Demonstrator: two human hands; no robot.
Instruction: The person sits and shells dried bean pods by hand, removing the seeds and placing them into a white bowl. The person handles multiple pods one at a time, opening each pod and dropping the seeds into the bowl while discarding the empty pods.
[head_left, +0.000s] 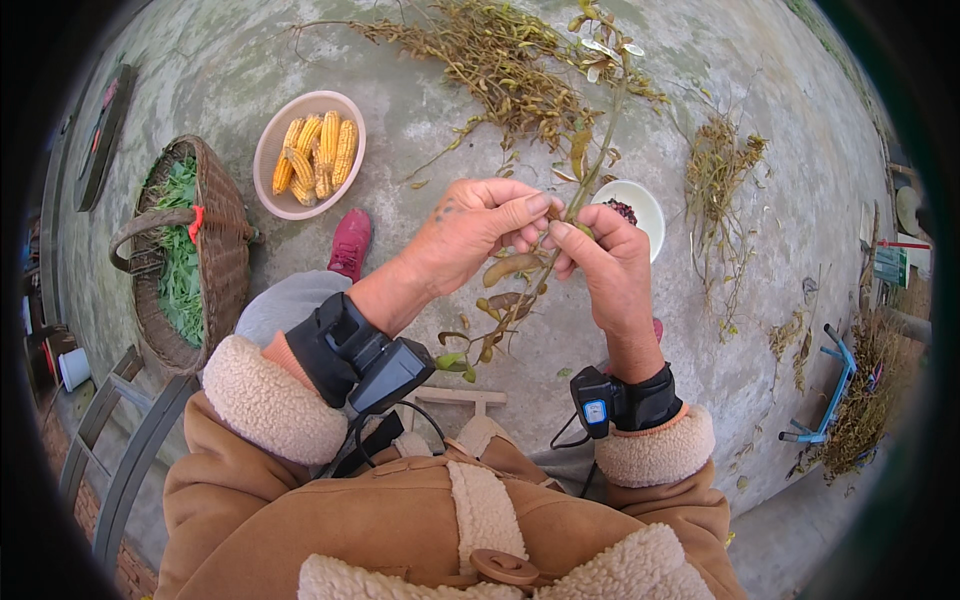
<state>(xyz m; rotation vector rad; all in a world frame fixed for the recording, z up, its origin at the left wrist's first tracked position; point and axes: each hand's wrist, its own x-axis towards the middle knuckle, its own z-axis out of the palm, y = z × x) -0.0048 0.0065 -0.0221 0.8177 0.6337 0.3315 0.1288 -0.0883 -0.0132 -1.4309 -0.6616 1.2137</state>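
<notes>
A bean stalk (600, 166) with dried pods runs diagonally in front of me. My right hand (613, 259) grips the middle of this stalk between thumb and fingers. Pressed close beside it, my left hand (480, 229) pinches a small brown pod at the stalk, mostly covered by the fingertips. Below the hands hang more pods, among them a plump brownish one (513, 268). Split pods with pale insides (600, 51) stick out near the top. Partly behind my right hand stands a white bowl (654, 217) on the ground, holding dark red beans (622, 211).
A heap of bean plants (510, 71) lies ahead on the concrete, with a smaller bunch (716, 169) to the right. Leftward are a pink basket (268, 180) of corn cobs and a wicker basket (225, 262) of green leaves. A blue metal frame (838, 382) stands at far right.
</notes>
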